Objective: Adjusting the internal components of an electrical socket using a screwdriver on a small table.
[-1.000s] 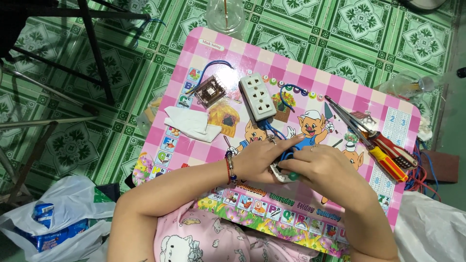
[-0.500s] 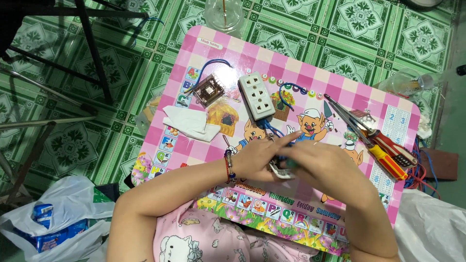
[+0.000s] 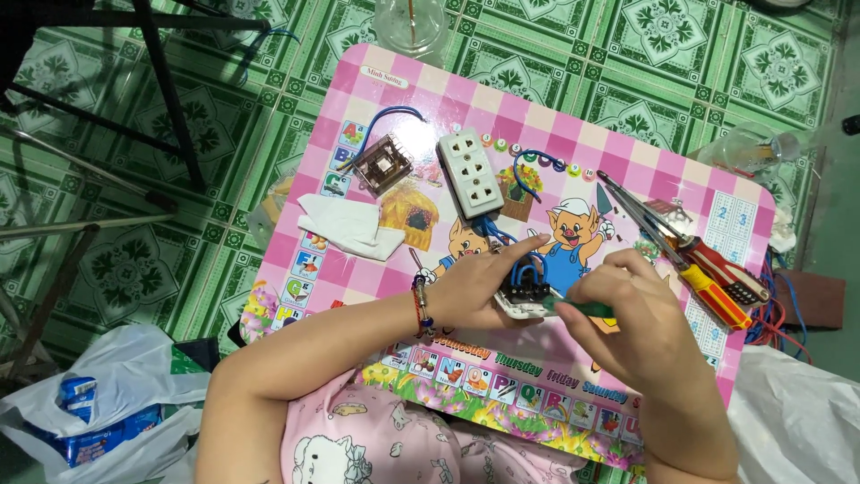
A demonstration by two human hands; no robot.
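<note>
My left hand (image 3: 479, 287) grips a small white electrical part with a dark inside (image 3: 527, 299), held just above the pink picture table (image 3: 573, 152). Blue wires (image 3: 502, 235) run from that part up to a white multi-socket outlet block (image 3: 470, 173) lying on the table. My right hand (image 3: 640, 327) holds a green-handled screwdriver (image 3: 582, 309), its tip pointing left into the small part. A beaded bracelet sits on my left wrist (image 3: 419, 309).
On the table lie a brown square component with a blue wire (image 3: 382, 164), a folded white tissue (image 3: 351, 227), long-nose pliers (image 3: 640, 215) and red and yellow-handled tools (image 3: 721, 282). Plastic bags (image 3: 98, 394) lie on the green tiled floor at left, chair legs beyond.
My right hand has drawn back to the right, uncovering the small part and the green screwdriver. My left hand keeps its hold in the same spot.
</note>
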